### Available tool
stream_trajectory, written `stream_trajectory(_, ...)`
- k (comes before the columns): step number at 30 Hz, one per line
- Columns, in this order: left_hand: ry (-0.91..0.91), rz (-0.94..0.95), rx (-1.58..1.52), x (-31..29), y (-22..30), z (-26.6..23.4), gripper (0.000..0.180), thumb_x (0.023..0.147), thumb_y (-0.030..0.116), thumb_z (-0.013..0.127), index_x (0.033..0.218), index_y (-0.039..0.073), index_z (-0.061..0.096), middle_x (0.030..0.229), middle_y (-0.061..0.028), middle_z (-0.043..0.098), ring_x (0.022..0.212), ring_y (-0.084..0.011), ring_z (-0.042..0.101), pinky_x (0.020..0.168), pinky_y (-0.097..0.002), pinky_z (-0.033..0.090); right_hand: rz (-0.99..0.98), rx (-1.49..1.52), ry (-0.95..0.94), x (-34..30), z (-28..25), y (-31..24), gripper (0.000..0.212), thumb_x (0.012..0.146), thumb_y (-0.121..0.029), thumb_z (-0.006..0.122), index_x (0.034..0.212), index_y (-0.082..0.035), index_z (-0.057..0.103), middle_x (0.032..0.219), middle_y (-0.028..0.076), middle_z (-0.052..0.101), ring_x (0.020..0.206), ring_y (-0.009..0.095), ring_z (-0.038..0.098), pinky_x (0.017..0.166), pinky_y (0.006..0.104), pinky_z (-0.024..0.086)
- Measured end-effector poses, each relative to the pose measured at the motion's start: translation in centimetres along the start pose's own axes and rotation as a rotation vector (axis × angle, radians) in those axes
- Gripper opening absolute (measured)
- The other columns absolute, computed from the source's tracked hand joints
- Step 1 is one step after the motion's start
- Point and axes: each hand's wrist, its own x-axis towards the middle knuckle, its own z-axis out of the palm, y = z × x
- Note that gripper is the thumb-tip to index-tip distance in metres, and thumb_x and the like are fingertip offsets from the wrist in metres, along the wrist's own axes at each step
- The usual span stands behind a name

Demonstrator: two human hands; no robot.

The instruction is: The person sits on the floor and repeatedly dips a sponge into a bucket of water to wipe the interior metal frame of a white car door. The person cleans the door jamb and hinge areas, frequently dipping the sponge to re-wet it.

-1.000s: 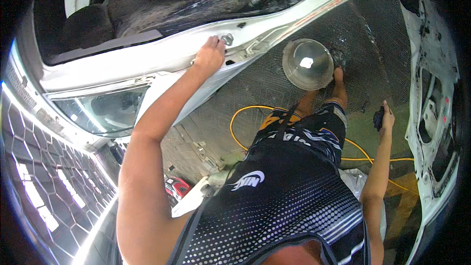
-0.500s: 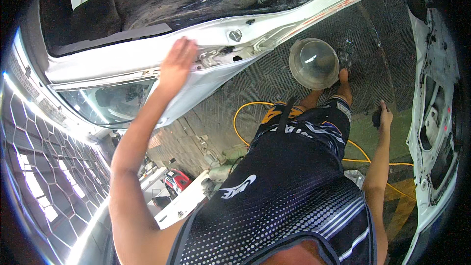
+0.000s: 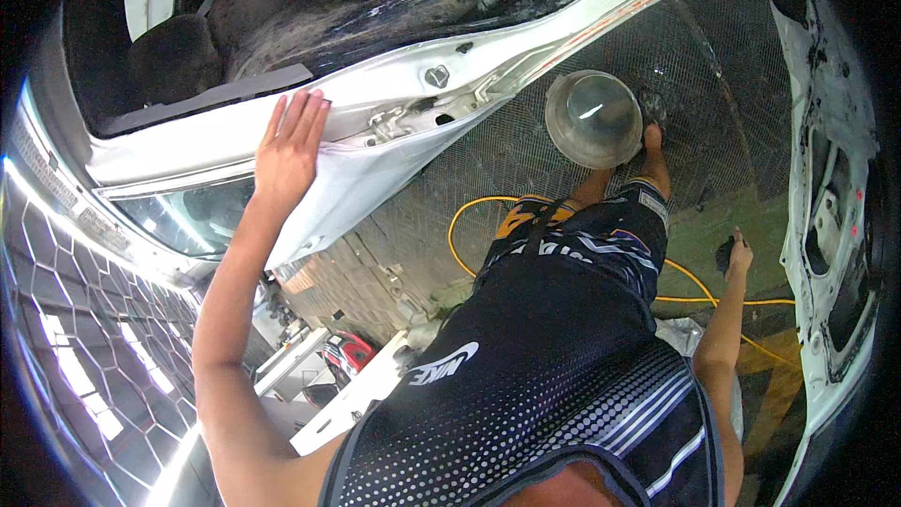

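Over there the white car [image 3: 366,89] gapes, a tub [image 3: 594,122] on the floor [image 3: 511,155] beside it. The left hand [image 3: 288,155] lies open, fingers straight, against the car's frame; the right hand [image 3: 740,252], hanging low, grasps a dark pad [image 3: 725,257].

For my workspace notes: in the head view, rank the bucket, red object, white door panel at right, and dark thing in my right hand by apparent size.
Largest to smallest:
White door panel
Bucket
Red object
Dark thing in the right hand
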Motion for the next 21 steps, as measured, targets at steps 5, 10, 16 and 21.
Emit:
stream_trajectory(5, -0.092, 0.207, -0.138, 7.2, 2.1, 5.6, 0.045, 0.092, 0.013, 0.053, 0.135, 0.001, 0.061, 0.147, -0.0122, 0.057, 0.14, -0.0265, 0.05, 0.125, -0.0442, 0.028, -0.236, -0.217, -0.233, -1.7, 1.2, -3.6, 0.089, 0.087, -0.057, 0.074, 0.14, 0.012, 0.055, 0.135, 0.024, 0.064, 0.127, 0.035, 0.061, 0.105, 0.0404, 0.045)
stream_trajectory(10, -0.272, 0.182, -0.066, 14.4, 9.2, 12.5, 0.04, 0.094, 0.015, 0.055, 0.13, 0.0, 0.063, 0.144, -0.0126, 0.059, 0.14, -0.0286, 0.049, 0.124, -0.0422, 0.03, -0.461, -0.031, -0.215, -5.6, 1.6, -11.2, 0.057, 0.091, -0.053, 0.072, 0.105, 0.003, 0.071, 0.091, 0.011, 0.067, 0.085, 0.02, 0.059, 0.081, 0.0349, 0.047)
stream_trajectory(16, -0.265, 0.145, -0.181, 11.2, 6.5, 8.6, 0.041, 0.096, 0.014, 0.05, 0.134, 0.004, 0.062, 0.144, -0.0118, 0.06, 0.141, -0.027, 0.049, 0.122, -0.0472, 0.032, -0.35, 0.041, -0.044, -0.4, -1.6, -6.1, 0.06, 0.088, -0.056, 0.074, 0.104, 0.002, 0.071, 0.088, 0.006, 0.063, 0.079, 0.016, 0.056, 0.075, 0.0349, 0.045)
stream_trajectory(21, -0.091, -0.069, -0.126, -0.5, -1.1, -2.1, 0.055, 0.088, 0.002, 0.055, 0.142, 0.013, 0.059, 0.152, -0.0071, 0.056, 0.146, -0.0215, 0.046, 0.122, -0.0467, 0.031, 0.028, 0.144, -0.12, -4.4, -4.9, -1.5, 0.072, 0.085, -0.053, 0.08, 0.12, 0.007, 0.065, 0.09, 0.008, 0.065, 0.089, 0.021, 0.066, 0.081, 0.0371, 0.054)
